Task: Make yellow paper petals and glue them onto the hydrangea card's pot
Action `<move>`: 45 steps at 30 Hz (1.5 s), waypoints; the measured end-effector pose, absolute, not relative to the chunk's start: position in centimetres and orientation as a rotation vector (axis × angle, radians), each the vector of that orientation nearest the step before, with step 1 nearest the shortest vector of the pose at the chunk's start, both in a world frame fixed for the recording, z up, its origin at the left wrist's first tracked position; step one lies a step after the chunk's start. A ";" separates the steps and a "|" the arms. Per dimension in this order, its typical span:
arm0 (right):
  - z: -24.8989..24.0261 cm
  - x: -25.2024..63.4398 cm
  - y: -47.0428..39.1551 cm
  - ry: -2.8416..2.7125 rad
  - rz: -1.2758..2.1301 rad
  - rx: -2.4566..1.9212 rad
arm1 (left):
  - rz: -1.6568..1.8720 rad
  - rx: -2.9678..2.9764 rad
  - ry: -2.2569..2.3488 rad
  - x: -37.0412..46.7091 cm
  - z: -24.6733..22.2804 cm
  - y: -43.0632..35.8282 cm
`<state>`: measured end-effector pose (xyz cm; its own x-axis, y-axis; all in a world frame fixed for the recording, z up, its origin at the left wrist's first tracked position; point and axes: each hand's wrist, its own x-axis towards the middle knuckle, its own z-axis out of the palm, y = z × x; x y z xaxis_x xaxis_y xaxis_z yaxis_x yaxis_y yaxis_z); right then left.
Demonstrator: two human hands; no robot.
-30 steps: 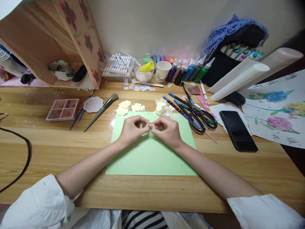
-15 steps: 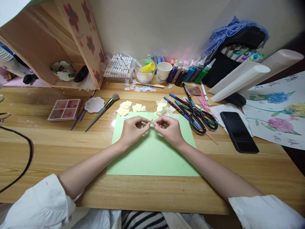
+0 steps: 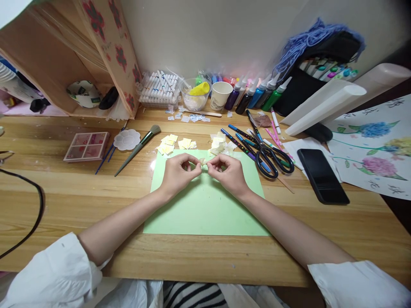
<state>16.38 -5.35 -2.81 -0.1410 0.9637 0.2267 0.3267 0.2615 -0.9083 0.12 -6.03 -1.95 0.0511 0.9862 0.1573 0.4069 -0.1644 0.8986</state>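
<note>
Between my two hands is a small crumpled piece of pale yellow paper (image 3: 202,161), pinched at the fingertips. My left hand (image 3: 180,173) grips it from the left with thumb and index finger. From the right, my right hand (image 3: 227,173) pinches it in the same way. Both hands are over the upper half of a light green sheet of paper (image 3: 205,214). Just beyond the sheet's far edge lie small yellow paper squares (image 3: 167,145), more squares (image 3: 186,144) beside them, and a paler heap of paper pieces (image 3: 219,144) beyond my right hand.
To the right are black-handled scissors (image 3: 269,158) on several pens, and a black phone (image 3: 323,176). A brush (image 3: 138,149), a white flower-shaped palette (image 3: 126,140) and a pink box (image 3: 86,146) lie left. Behind stand a paper cup (image 3: 221,96), paint bottles (image 3: 255,97) and a marker box (image 3: 159,90).
The yellow paper between the fingertips now shows more, sticking up above them. Both hands have stayed almost in place, and the things on the table have not moved.
</note>
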 end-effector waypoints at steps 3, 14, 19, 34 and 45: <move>-2.7 16.4 -5.3 -1.620 0.895 -1.228 | 1.094 1.627 1.429 0.1 -2.0 -5.9; -2.7 16.5 -4.9 -1.440 0.812 -1.292 | 1.102 1.514 1.460 0.0 -2.0 -5.5; -3.0 17.0 -4.2 -1.288 0.646 -1.336 | 1.125 1.474 1.451 -0.3 -2.3 -5.3; -2.2 16.5 -5.2 -1.783 0.384 -1.102 | 1.037 2.108 1.472 -1.6 -1.5 -3.7; -2.2 16.3 -5.2 -1.844 0.427 -1.094 | 0.772 2.387 1.730 -3.4 -2.4 -1.6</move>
<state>16.32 -5.23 -2.15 -0.1823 0.8253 0.5345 0.5064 0.5447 -0.6684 -3.44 -1.62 -2.39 0.2284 0.9112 0.3427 0.8636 -0.3522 0.3608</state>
